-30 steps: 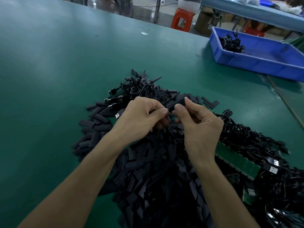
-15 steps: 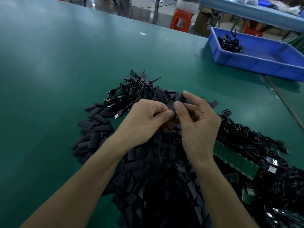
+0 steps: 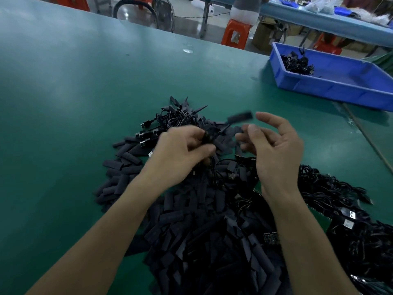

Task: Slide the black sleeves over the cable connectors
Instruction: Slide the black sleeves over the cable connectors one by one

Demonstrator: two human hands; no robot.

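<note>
A heap of black sleeves [image 3: 191, 241] covers the near middle of the green table [image 3: 74, 92], and its nearest part runs off the bottom edge. Above the heap's far half the two hands are apart. The left hand [image 3: 182, 154] has its fingers curled round a thin black cable [image 3: 221, 130]. The cable rises from the fist, away from the heap, to a sleeved connector [image 3: 240, 117]. That end is smeared by motion, so I cannot tell whether the sleeve sits fully over the connector. The right hand [image 3: 276, 150], just right of the connector, holds nothing; its fingers are loosely spread and the fingertips blurred.

At the heap's far edge lies a tangle of USB cables [image 3: 176, 120]. Right of the heap a larger mass of cables [image 3: 340, 199] runs out of view. Small circuit boards [image 3: 271, 238] poke out between that mass and the heap, mostly buried. Well beyond the heap, to the right, stands a blue bin [image 3: 340, 86] holding a small bundle of cables [image 3: 297, 63]; its right end is cut off.
</note>
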